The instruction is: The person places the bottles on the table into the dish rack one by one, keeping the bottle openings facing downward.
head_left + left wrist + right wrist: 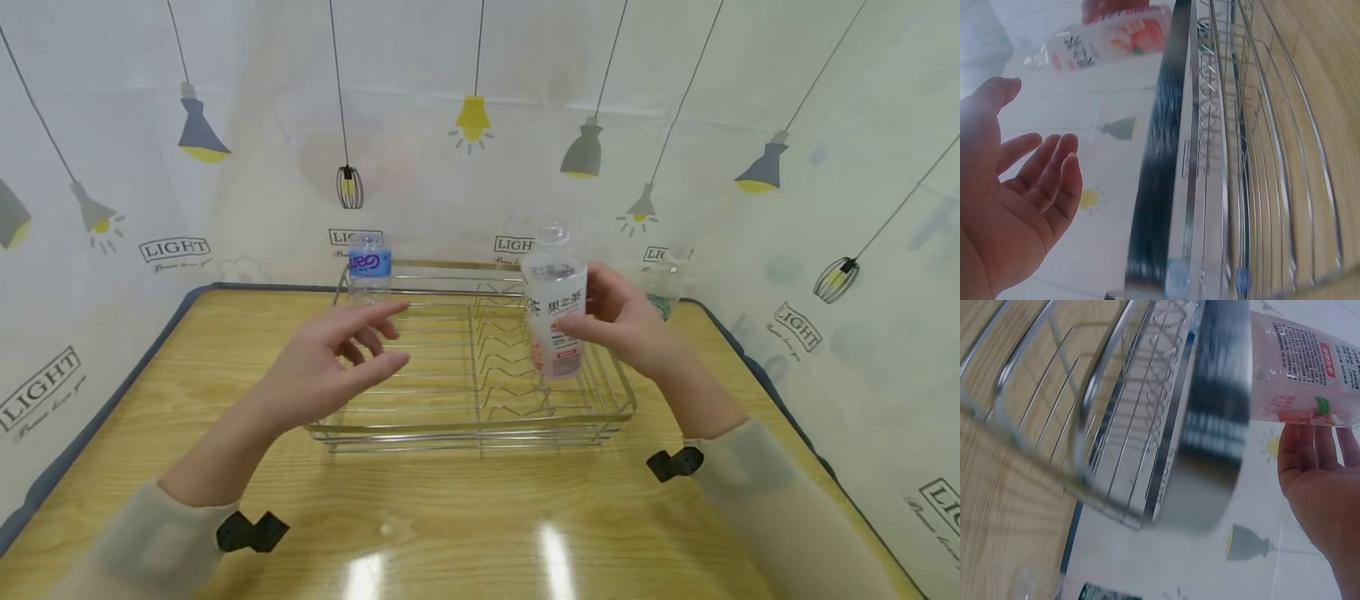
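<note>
My right hand (pixel 628 323) grips a clear plastic drink bottle (pixel 551 287) with a white and pink label. The bottle stands upright above the right part of a metal wire dish rack (pixel 471 425). Peaches are printed on its label, as the bottle (pixel 1110 39) shows in the left wrist view. Over the rack's left side my left hand (pixel 326 362) holds nothing, its fingers loosely bent and thumb apart. From the right wrist, that bottle (pixel 1307 369) lies between the right hand's (pixel 1329 494) fingers and thumb, the thumb hidden behind it.
Behind the rack's left corner stands a bottle with a blue label (pixel 370 262). A clear bottle with a green label (pixel 663 296) is at the back right, partly behind my right hand. The rack sits on a wooden table (pixel 450 517), with lamp-printed cloth (pixel 420 108) around it.
</note>
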`<state>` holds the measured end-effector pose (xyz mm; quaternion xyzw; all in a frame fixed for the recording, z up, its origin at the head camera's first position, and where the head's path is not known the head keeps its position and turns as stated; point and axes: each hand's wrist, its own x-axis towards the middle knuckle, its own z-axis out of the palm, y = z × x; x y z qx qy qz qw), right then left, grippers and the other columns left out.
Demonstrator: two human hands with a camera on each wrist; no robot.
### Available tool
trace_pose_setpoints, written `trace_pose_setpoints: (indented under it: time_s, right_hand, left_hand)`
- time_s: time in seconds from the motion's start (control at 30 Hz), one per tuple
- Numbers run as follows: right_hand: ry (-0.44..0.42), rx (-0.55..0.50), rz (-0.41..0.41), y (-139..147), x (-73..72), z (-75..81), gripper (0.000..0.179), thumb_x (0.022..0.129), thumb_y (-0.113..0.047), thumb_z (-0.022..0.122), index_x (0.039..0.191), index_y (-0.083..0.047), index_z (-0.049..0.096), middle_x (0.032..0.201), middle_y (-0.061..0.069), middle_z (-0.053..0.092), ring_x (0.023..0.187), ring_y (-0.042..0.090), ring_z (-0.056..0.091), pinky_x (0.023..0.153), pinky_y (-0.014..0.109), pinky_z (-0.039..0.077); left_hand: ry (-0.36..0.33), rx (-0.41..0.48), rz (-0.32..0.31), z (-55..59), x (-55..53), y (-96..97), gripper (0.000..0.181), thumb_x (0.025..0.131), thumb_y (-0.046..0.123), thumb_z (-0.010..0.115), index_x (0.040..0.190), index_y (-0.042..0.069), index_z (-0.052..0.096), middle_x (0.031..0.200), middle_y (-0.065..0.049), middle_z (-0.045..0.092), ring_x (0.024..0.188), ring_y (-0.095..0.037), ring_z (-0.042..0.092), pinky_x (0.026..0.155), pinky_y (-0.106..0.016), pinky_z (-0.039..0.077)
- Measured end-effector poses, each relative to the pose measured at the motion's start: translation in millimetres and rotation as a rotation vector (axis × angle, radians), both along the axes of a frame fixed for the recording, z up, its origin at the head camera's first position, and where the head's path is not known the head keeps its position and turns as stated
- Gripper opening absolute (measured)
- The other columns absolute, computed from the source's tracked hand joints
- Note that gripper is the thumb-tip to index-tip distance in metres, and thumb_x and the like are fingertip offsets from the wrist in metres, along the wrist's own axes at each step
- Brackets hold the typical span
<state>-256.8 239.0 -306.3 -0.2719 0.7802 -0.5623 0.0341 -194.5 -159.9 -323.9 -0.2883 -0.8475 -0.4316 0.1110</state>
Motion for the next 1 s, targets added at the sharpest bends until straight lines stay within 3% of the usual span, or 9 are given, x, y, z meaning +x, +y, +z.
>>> trace_pose_setpoints:
  time_s: [0.27, 0.47, 0.57, 0.73, 1.0]
  right_hand:
    - [0.033, 0.051, 0.047, -35, 1.6, -6.3, 0.067, 0.093, -0.003, 0.080, 0.154, -0.005, 0.052, 0.137, 0.010, 0.063, 0.116, 0.030, 0.064, 0.100, 0.037, 0.057]
    - [0.063, 0.076, 0.115, -51, 3.6, -5.9, 0.065, 0.095, -0.005, 0.081, 0.155, -0.008, 0.053, 0.139, 0.009, 0.063, 0.119, 0.029, 0.063, 0.104, 0.039, 0.055]
    - [0.093, 0.084, 0.124, -57, 4.1, -6.9, 0.064, 0.096, -0.005, 0.082, 0.154, -0.009, 0.055, 0.138, 0.009, 0.064, 0.119, 0.029, 0.064, 0.103, 0.039, 0.056]
    - [0.119, 0.105, 0.115, -64, 3.7, -9.9, 0.064, 0.096, -0.008, 0.083, 0.153, -0.011, 0.056, 0.138, 0.007, 0.065, 0.118, 0.027, 0.064, 0.102, 0.039, 0.057]
    - [0.117, 0.102, 0.115, -67, 3.8, -11.9, 0.065, 0.096, -0.012, 0.085, 0.154, -0.013, 0.057, 0.139, 0.007, 0.066, 0.119, 0.026, 0.065, 0.104, 0.044, 0.057]
  left_hand:
    - [-0.110, 0.103, -0.060, 17.1, -19.3, 44.1, 0.071, 0.099, 0.029, 0.084, 0.163, 0.030, 0.054, 0.139, -0.001, 0.067, 0.122, -0.019, 0.071, 0.095, -0.043, 0.063]
    - [-0.164, 0.148, -0.079, 25.9, -29.0, 63.1, 0.080, 0.096, 0.033, 0.088, 0.166, 0.036, 0.048, 0.145, 0.001, 0.063, 0.130, -0.021, 0.066, 0.098, -0.044, 0.063]
    - [-0.173, 0.172, -0.104, 27.3, -32.2, 68.7, 0.076, 0.095, 0.031, 0.089, 0.162, 0.031, 0.053, 0.141, 0.000, 0.065, 0.125, -0.022, 0.066, 0.096, -0.044, 0.063]
    - [-0.171, 0.166, -0.089, 27.3, -32.5, 71.6, 0.063, 0.095, 0.028, 0.088, 0.152, 0.022, 0.062, 0.135, -0.001, 0.067, 0.117, -0.022, 0.065, 0.094, -0.043, 0.063]
    - [-0.208, 0.220, -0.077, 24.4, -31.6, 66.5, 0.059, 0.096, 0.023, 0.086, 0.149, 0.019, 0.062, 0.132, -0.006, 0.066, 0.115, -0.025, 0.066, 0.092, -0.041, 0.063]
